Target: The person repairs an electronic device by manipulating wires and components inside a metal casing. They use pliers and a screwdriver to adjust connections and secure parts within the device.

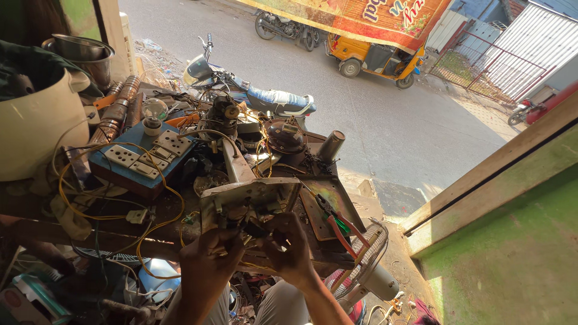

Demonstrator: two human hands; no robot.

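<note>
Both hands sit at the near edge of the metal panel (250, 195), a battered grey plate propped up on the cluttered workbench (36, 225). Left hand (208, 262) is curled below the panel's left corner, fingers closed on something small and dark. Can't tell what it is, too shadowed. Right hand (289, 247) is just below the panel's middle, fingertips pinched narrow on a small part or wire end at the panel's underside. Exact thing not readable.

Progress, as a judgement: panel is open, innards and loose wiring exposed, nothing buttoned up. Looks mid-job, reassembly not done.

Just right of the panel: red-handled pliers (342, 232) lying on a flat metal sheet, untouched. Below and right of that, a table fan (361, 268) with its wire guard.

Left of the panel: yellow wire (153, 225) looping across the bench, running up to a blue switchboard (141, 159) with white sockets and switches.

Behind the panel: a dark motor (223, 117), a brownish dome-shaped part (284, 137), a grey cylinder (331, 144).

Far left of the panel: big cream pot (36, 123), steel bowl (81, 51) above it.

Beyond the panel, outside: parked motorbike (259, 96), yellow auto-rickshaw (376, 57) across the road.
</note>
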